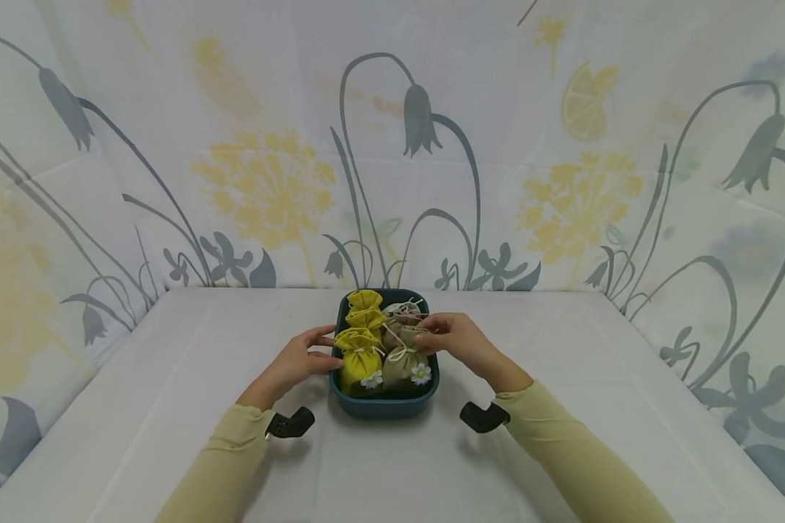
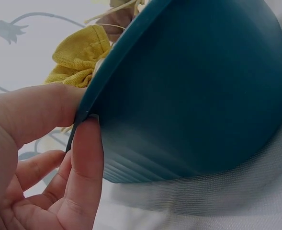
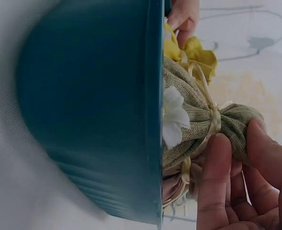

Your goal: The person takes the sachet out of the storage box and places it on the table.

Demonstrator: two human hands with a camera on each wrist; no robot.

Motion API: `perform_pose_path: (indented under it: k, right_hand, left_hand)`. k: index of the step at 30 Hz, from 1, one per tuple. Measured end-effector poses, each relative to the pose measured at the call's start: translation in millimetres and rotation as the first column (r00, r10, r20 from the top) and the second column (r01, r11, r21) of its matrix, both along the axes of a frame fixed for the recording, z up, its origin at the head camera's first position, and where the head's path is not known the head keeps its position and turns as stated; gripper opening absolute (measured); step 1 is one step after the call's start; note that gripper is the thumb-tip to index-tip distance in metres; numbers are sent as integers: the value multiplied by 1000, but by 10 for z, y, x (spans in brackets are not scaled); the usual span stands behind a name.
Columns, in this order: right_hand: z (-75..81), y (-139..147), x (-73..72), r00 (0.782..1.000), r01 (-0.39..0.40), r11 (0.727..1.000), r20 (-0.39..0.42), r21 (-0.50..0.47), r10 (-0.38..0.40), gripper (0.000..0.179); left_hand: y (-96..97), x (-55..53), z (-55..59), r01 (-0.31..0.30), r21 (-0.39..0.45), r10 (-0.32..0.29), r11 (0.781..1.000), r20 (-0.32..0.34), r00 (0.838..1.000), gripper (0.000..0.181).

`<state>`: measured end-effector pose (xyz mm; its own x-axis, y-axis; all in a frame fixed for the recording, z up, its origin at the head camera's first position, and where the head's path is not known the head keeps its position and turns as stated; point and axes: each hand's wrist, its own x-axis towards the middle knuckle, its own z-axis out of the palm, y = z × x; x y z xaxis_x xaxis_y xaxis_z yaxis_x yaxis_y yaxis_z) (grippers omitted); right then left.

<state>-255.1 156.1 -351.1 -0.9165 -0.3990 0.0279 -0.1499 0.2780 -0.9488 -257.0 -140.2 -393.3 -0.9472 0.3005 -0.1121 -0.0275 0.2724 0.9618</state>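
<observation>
The green-grey pouch (image 1: 403,369) is sitting in the near right corner of the blue bin (image 1: 386,408). The right hand (image 1: 466,343) is pinching its gathered top, thumb and fingers set narrowly. The step in hand seems to be gripping or placing this pouch; which one is unclear. Either way, the next move is probably calling for a light, even pinch. The left hand (image 1: 299,361) is pinching the bin's left edge. Yellow pouches (image 1: 360,368) are filling its left side; the bin is standing near the table's (image 1: 203,356) far edge.
</observation>
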Motion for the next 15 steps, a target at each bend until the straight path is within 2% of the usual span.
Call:
perform_pose_path:
  k: [7,15]
  right_hand:
    - [63,-49,4,999,40,999,-21,29,-39,21]
    - [186,-107,80,993,112,994,-44,2,-111,20]
  left_hand:
    - [7,-3,0,-5,16,5,1000,10,1000,73]
    - [15,-7,-7,-16,14,16,1000,22,1000,74]
